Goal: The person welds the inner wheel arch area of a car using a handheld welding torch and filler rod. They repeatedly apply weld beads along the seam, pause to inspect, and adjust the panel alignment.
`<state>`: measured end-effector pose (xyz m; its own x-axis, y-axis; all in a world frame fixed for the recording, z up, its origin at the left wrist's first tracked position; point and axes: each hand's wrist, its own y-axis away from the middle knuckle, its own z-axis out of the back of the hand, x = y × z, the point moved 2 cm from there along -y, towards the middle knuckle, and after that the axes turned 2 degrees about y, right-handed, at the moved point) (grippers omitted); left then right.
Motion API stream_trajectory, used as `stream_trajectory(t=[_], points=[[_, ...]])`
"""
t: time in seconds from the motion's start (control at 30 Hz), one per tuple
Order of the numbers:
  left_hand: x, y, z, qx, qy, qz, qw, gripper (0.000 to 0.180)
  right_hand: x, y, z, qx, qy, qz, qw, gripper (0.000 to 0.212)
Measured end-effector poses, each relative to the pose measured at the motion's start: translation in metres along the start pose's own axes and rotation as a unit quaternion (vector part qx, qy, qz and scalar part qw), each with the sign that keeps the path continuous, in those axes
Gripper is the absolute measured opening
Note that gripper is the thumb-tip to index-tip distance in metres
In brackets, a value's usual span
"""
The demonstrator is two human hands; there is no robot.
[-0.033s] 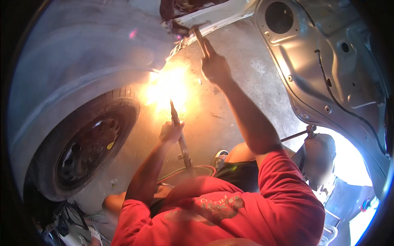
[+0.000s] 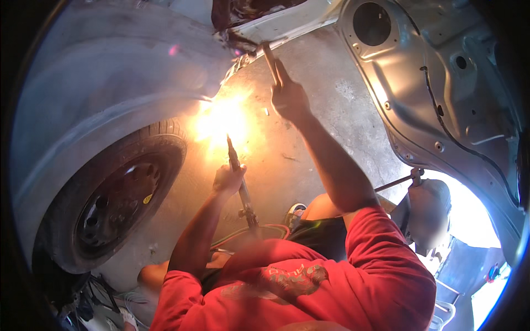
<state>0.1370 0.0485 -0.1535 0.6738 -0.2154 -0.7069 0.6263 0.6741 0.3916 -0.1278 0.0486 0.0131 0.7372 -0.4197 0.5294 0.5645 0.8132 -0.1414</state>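
Note:
My left hand (image 2: 227, 179), low by the car's wheel, is closed round a gas torch (image 2: 244, 197). From its tip a bright flame (image 2: 221, 121) flares against the lower edge of the grey car body panel (image 2: 138, 60), and the glare hides the metal there. Higher up and to the right, my right hand (image 2: 291, 100) grips a slim wooden-handled tool (image 2: 270, 62), with a finger stretched along the handle. That tool's far end meets the sill (image 2: 298, 32) near the panel's corner; its head is hard to make out.
A tyre on a dark steel wheel (image 2: 118, 201) stands at left. An open bare-metal car door (image 2: 408, 83) hangs at right. Red and green hoses (image 2: 270, 226) trail beside my lap. A long-handled tool (image 2: 398, 183) leans at right by a blurred rounded shape (image 2: 429, 212). Concrete floor (image 2: 348, 110) lies below.

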Motion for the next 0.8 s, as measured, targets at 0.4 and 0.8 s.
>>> stream_trajectory(t=[0.4, 0.8], points=[[-0.068, -0.045, 0.022, -0.001, 0.074, 0.032, 0.997, 0.053, -0.059, 0.163, -0.040, 0.319, -0.023, -0.069, 0.945, 0.087], [-0.084, -0.061, 0.018, 0.014, 0.072, 0.104, 0.992, 0.049, 0.006, 0.241, -0.023, 0.333, -0.514, -0.235, 0.755, 0.085]])
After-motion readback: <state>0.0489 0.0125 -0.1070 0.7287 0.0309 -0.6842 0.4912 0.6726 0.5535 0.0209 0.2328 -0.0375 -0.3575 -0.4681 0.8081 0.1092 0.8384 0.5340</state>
